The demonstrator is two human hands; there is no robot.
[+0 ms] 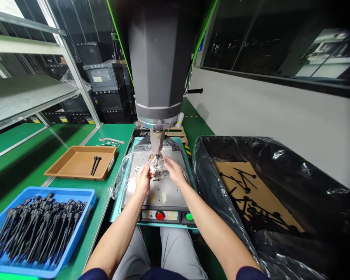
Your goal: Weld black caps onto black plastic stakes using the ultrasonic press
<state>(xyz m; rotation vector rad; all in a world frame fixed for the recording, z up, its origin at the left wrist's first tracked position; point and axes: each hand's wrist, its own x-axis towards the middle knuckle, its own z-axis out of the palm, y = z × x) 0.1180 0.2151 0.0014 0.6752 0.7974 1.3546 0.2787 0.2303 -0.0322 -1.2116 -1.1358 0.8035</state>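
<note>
Both my hands work on the grey plate (163, 190) of a press machine, under its metal horn (158, 140). My left hand (142, 179) is closed in a pinch on a small clear plastic piece (152, 165) just below the horn. My right hand (174, 172) rests beside the fixture (161, 175), fingers curled toward the same spot; what it holds, if anything, is hidden. A thin black part (157, 157) stands at the fixture between my hands.
A blue tray (84, 194) of several black pins lies at the left front. Behind it a brown tray (72, 163) holds two black pins (95, 165). A bin lined with black plastic (210, 163), with pins on cardboard, stands right. Red (160, 216) and green (189, 216) buttons face me.
</note>
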